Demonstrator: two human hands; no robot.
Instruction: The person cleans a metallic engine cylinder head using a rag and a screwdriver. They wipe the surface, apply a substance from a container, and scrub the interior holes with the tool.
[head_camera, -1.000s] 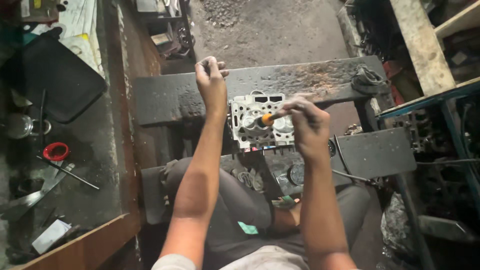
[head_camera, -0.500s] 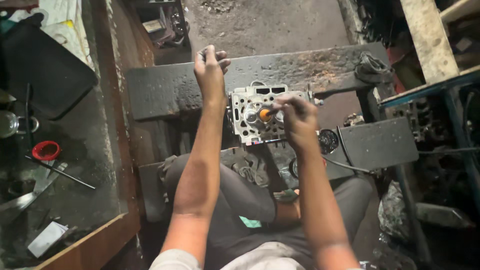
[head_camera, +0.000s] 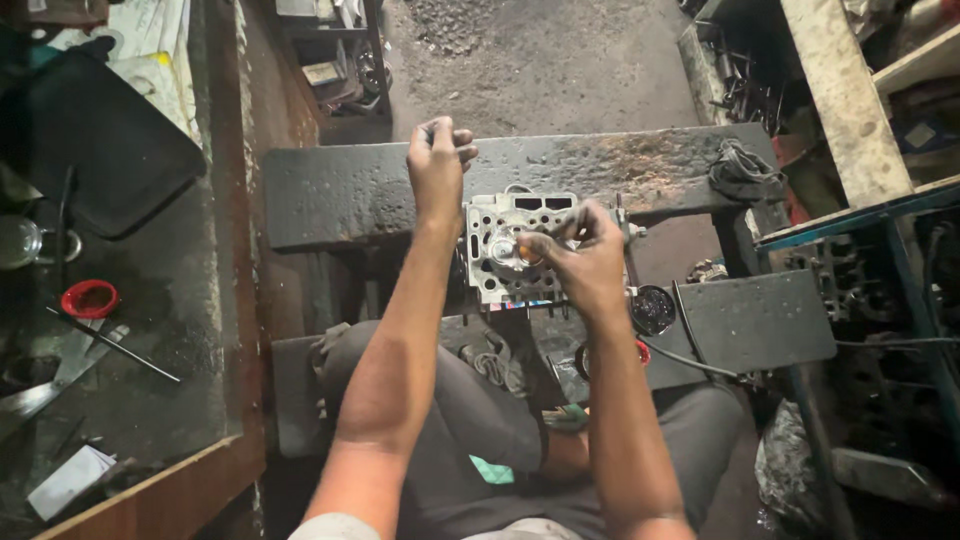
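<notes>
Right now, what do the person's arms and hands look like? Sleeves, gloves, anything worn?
Both arms are bare from the shoulder down. The left hand and right hand wear no gloves, rings or watch. Pale short sleeves show at the bottom edge. The fingers look grimy.

We wear dark grey trousers (head_camera: 470, 420) and a light top; our forearms are bare, grease-smudged.
</notes>
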